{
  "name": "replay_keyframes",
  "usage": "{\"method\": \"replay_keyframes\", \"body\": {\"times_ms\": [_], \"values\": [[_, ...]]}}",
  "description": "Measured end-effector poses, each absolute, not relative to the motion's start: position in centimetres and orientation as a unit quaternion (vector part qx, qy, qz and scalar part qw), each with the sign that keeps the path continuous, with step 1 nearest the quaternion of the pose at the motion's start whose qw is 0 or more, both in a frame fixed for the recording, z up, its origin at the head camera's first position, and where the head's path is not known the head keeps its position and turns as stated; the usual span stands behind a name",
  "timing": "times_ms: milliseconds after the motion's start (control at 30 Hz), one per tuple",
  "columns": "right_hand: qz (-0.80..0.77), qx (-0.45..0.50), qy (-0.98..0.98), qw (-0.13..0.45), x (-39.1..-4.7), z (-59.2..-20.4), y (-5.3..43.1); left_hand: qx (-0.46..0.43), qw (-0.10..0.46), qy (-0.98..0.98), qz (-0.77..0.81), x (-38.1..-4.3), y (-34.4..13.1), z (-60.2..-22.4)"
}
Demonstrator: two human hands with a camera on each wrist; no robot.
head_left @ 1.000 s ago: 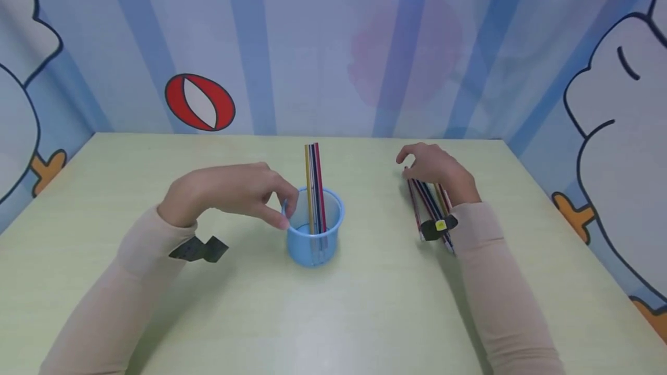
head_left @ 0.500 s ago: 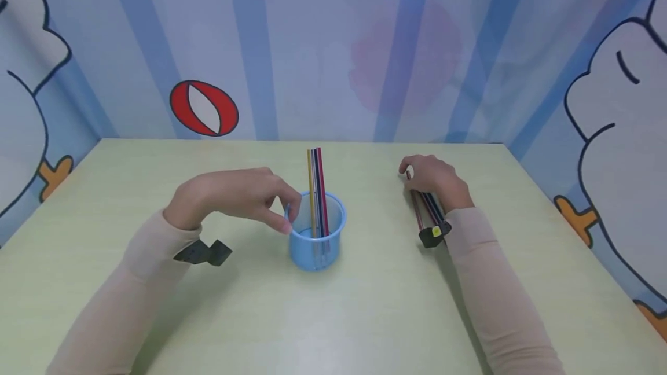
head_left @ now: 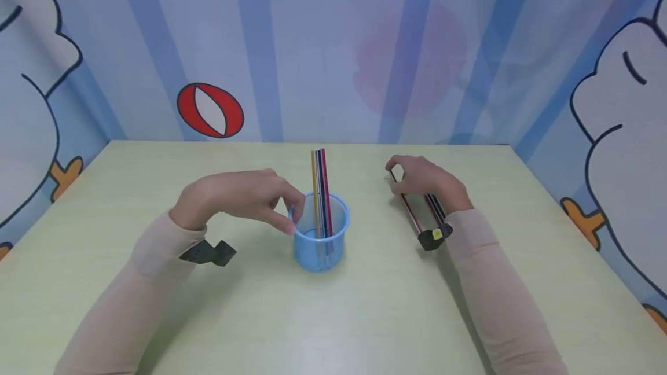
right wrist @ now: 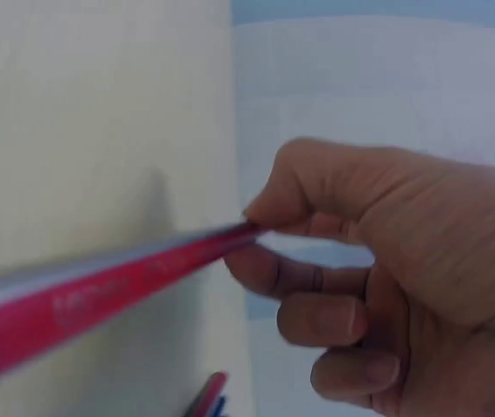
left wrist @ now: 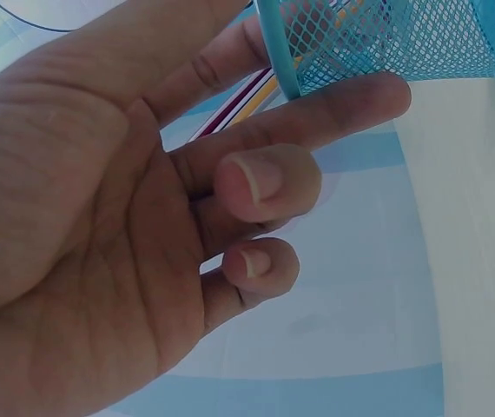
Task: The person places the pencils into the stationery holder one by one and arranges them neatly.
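A light-blue mesh pen cup (head_left: 319,256) stands upright on the table, with several pencils (head_left: 321,184) in yellow, white, dark and red leaning inside. My left hand (head_left: 242,198) pinches its left rim between thumb and fingers; the left wrist view shows fingers on both sides of the mesh wall (left wrist: 421,43). To the right, my right hand (head_left: 424,178) pinches the far end of a red pencil (right wrist: 100,291) between thumb and index finger, other fingers curled. More pencils (head_left: 433,206) lie beneath that hand and wrist, partly hidden; a red tip and a blue one show in the right wrist view.
The pale table (head_left: 312,328) ends at a blue striped backdrop (head_left: 323,45) with a printed red-and-white ball (head_left: 211,110). White cartoon figures are printed on both sides. A black wrist camera (head_left: 432,239) sits under the right sleeve, another (head_left: 208,252) under the left.
The right hand has closed finger and thumb on one pencil and shifted it left, away from the others. The left hand keeps its hold on the cup rim. The head view has shifted slightly.
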State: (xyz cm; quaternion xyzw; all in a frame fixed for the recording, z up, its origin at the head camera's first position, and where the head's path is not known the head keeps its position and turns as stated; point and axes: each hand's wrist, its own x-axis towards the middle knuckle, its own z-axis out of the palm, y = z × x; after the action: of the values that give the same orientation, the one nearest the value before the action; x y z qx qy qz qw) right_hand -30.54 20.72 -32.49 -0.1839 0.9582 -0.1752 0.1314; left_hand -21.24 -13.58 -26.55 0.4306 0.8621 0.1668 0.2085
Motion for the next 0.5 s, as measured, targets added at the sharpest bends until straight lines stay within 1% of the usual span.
{"method": "replay_keyframes", "body": {"times_ms": [167,333,400,500], "values": [[-0.317,-0.262,0.907,0.092,-29.2,-29.4,19.7,0.43,0.201,0.866,0.161,-21.2,-13.5,-26.3],[-0.477,-0.359,0.799,0.068,-27.5,-27.1,18.3,0.428,0.199,0.869,0.148,-21.0,-13.5,-26.2],[-0.532,-0.386,0.752,0.046,-26.7,-26.4,17.9,0.429,0.198,0.87,0.145,-20.9,-13.5,-26.3],[-0.593,-0.4,0.698,0.005,-25.7,-25.9,17.6,0.431,0.198,0.869,0.144,-20.8,-13.3,-26.4]]}}
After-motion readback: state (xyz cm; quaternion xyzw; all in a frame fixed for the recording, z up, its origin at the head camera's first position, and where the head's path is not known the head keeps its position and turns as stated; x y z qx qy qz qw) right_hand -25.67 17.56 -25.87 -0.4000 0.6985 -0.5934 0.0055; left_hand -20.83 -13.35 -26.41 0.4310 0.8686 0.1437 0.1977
